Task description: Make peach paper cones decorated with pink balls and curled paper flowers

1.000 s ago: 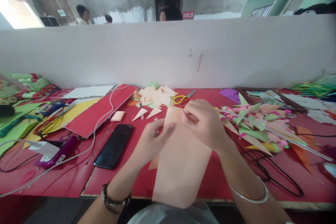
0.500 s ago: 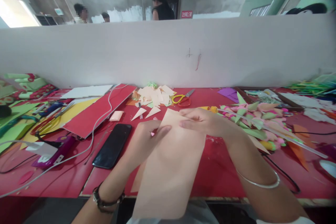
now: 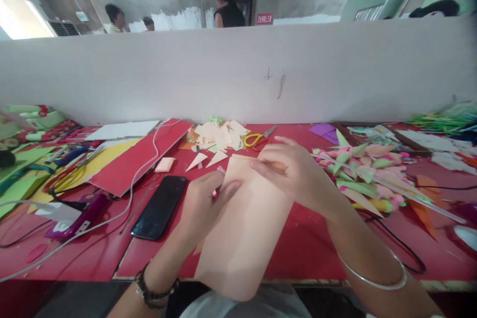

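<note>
A long peach-coloured sheet, paper or thin foam, slants down from my hands over the front edge of the table. My left hand grips its upper left edge, thumb lying on the face and fingers behind. At the upper right corner, my right hand pinches the sheet between thumb and bent fingers, with the index finger raised. A sliver of another peach piece peeks out behind the sheet's left side. Beyond my hands lie two pale pointed pieces and a heap of peach cut-outs.
Scissors with yellow and red handles lie past my right hand. A black phone is left of my left hand, near a purple power strip and white cable. Pink-and-green cone shapes are piled right. A white partition closes off the back.
The sheet's lower end has risen slightly and swung a little right. My right hand has turned, its index finger lifting off. My left hand has shifted slightly along the edge.
</note>
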A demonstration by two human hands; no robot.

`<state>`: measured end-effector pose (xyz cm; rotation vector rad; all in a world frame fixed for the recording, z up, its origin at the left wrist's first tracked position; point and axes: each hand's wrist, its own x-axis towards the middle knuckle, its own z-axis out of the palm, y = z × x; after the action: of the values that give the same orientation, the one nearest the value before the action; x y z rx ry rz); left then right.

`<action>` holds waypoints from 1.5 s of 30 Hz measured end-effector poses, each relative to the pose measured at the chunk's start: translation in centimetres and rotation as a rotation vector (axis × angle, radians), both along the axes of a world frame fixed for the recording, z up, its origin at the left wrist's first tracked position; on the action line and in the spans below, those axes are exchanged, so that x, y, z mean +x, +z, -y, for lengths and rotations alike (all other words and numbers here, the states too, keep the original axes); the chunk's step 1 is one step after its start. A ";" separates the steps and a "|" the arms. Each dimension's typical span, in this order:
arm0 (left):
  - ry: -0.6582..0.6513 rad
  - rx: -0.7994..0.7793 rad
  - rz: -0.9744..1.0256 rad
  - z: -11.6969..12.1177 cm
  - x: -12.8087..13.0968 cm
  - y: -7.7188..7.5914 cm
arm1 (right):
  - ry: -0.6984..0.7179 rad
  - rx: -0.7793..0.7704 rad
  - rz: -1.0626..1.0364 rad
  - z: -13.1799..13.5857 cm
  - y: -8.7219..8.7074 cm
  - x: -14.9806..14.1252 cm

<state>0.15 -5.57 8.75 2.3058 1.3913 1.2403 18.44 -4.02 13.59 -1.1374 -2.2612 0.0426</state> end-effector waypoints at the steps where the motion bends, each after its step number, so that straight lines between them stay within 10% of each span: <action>1: -0.003 0.020 -0.003 0.1 0.1 -0.1 | -0.007 0.024 0.024 0.1 0.1 -0.2; 45: 0.019 -0.011 -0.040 1.5 2.0 0.3 | 0.038 0.167 -0.257 1.2 0.0 -1.6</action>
<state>2.13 -7.11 9.09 2.3277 1.4328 1.1948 16.84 -5.21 13.56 -0.9441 -2.0175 0.0140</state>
